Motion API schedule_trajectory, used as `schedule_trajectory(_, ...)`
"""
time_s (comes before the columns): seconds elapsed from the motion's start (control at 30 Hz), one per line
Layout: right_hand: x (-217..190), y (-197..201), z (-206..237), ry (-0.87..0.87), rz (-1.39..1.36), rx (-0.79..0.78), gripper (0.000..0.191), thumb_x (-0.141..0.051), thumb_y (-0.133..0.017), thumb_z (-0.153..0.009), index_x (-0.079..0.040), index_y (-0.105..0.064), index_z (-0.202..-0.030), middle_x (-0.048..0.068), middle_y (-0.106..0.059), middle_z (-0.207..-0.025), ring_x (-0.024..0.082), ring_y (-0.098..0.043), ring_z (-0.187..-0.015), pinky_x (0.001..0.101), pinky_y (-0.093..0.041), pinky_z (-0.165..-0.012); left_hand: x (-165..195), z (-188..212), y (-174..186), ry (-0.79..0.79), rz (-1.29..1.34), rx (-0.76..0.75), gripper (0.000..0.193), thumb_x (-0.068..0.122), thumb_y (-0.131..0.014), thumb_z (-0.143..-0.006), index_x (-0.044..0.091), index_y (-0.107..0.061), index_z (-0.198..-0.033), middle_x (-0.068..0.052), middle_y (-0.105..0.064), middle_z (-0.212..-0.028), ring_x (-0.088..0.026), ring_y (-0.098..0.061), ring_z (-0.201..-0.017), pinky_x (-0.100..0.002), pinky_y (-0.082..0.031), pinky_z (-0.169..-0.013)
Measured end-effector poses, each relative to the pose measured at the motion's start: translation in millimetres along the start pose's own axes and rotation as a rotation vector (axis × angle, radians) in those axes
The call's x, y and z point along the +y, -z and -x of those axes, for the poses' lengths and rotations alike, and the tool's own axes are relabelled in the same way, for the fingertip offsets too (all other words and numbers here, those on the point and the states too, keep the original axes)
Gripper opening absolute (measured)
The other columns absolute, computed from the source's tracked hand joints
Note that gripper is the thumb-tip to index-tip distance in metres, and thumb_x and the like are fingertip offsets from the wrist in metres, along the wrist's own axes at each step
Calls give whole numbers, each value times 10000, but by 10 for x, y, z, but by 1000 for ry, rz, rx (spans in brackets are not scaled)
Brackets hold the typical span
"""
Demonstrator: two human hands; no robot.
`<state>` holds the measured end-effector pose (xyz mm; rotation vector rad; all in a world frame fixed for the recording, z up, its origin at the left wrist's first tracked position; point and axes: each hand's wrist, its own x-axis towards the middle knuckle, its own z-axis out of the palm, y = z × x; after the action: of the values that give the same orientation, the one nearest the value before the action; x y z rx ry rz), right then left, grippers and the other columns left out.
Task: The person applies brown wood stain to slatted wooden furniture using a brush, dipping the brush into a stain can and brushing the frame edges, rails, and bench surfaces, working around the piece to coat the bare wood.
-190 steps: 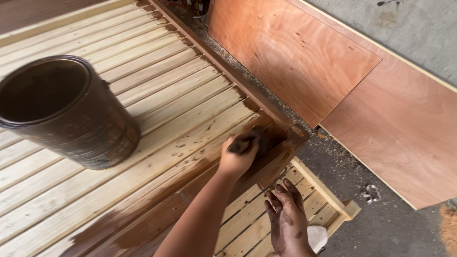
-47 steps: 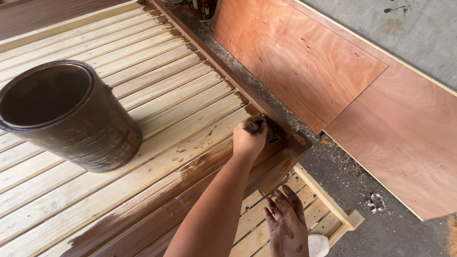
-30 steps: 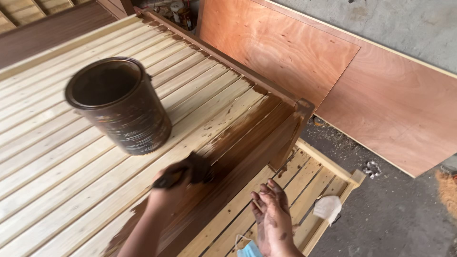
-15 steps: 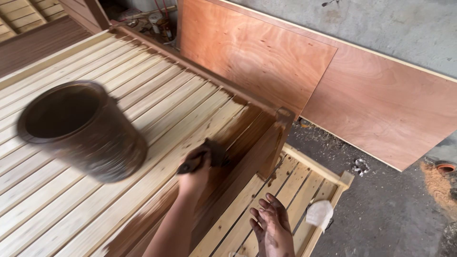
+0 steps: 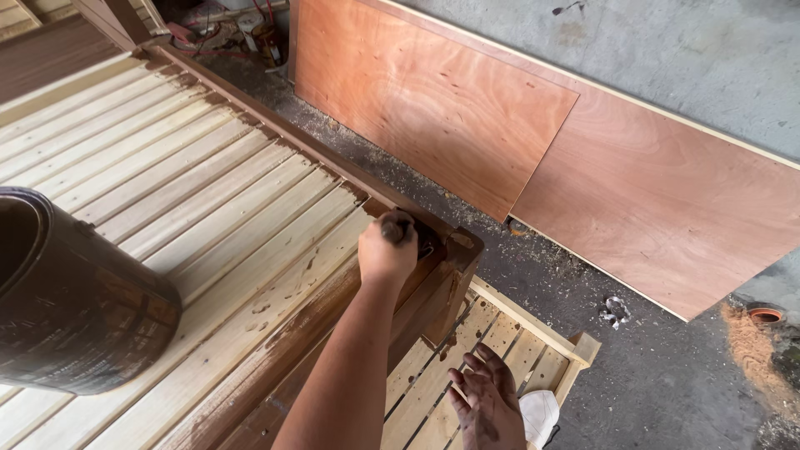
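My left hand (image 5: pixel 386 250) is closed around a dark, stain-covered brush (image 5: pixel 398 227). It presses the brush against the far corner of a slatted pale wood frame (image 5: pixel 208 208), where the edge rail (image 5: pixel 433 283) is coated dark brown. A brown streak runs along the nearest slats back toward me. My right hand (image 5: pixel 486 406), smeared with stain, rests flat with fingers spread on a lower slatted frame (image 5: pixel 508 333). A brown-stained bucket (image 5: pixel 75 308) stands on the slats at the left edge.
Two reddish plywood sheets (image 5: pixel 433 100) (image 5: pixel 667 208) lean against the grey wall. A white cloth (image 5: pixel 540 414) lies by my right hand. Sawdust (image 5: pixel 750 350) and an orange round cap (image 5: pixel 765 314) sit on the concrete floor at right. Clutter lies at top left.
My left hand has carried the brush from the middle of the stained slat up to the frame's far corner. The view has shifted, putting the bucket at the left edge. My right hand stays put.
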<state>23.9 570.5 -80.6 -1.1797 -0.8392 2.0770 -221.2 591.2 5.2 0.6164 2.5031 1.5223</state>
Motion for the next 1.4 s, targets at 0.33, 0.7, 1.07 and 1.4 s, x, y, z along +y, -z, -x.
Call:
schedule_trajectory(0.33,166,-228,624,61,-99,-82,499,-224,-598,-904,-142,-555,-1394,93,-606,-1250,289,-639,-1087,451,-492,-964,-450,529,859,-70,-45,-20,208,185,-750,-828,165,-795,-1030,-133,-782,-965,-311,-753,-925,-392,-589,-855)
schedule_trajectory(0.7,1123,-800,2124,-37,-39,-258,501,-163,-565,-905,-180,-533,-1405,15,-572,-1247,224,-583,-1152,406,-435,-990,-1649,2137,3110,108,69,-10,240,189,-754,-855,89,-781,-1071,-133,-798,-897,-232,-744,-821,-362,-585,-766)
schedule_trajectory(1.07,1804,-1021,2986,-6,-76,-406,493,-171,-558,-933,-154,-508,-1423,52,-579,-1282,241,-587,-1142,396,-458,-1001,-2834,3951,5464,359,331,96,296,154,-704,-899,49,-765,-1169,-141,-813,-1032,-214,-724,-932,-359,-570,-771)
schedule_trajectory(1.4,1770,-596,2610,32,-83,-379,506,-233,-560,-945,-154,-494,-1441,50,-565,-1295,248,-566,-1180,414,-436,-1007,-2559,3145,3951,438,350,-47,225,174,-715,-929,146,-759,-1148,-84,-779,-1049,-214,-663,-900,-349,-543,-771)
